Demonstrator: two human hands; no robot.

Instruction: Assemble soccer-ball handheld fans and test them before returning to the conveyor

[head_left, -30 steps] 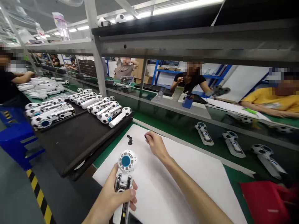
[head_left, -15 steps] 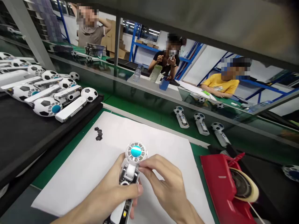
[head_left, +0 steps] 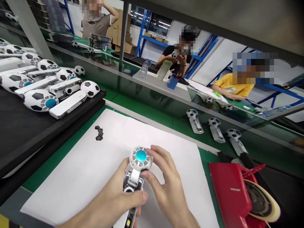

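Note:
My left hand (head_left: 121, 193) is wrapped round the body of a small handheld fan (head_left: 135, 177), its thumb across the front. The fan has a white round head with grey slots round a shiny blue disc, and a dark, clear-fronted body with a yellow light near the bottom. My right hand (head_left: 166, 180) curves round the head's right side, fingertips at its upper right edge and thumb at its lower right. A small dark patch shows on the rim by that thumb. Several black pentagon pieces (head_left: 99, 133) lie on the white paper sheet (head_left: 78, 167).
Several football-patterned fans (head_left: 40, 100) lie on a black surface (head_left: 14, 126) at left. More fans (head_left: 195, 121) stand in a row beyond the paper. A red tape dispenser (head_left: 228, 186) sits at right. Across the partition are three people, a bottle (head_left: 143, 69) and a blue box (head_left: 173, 81).
My right fingers have opened from a pinch at the head's lower right edge and spread round its right side. A dark patch now shows there. The left hand keeps its hold.

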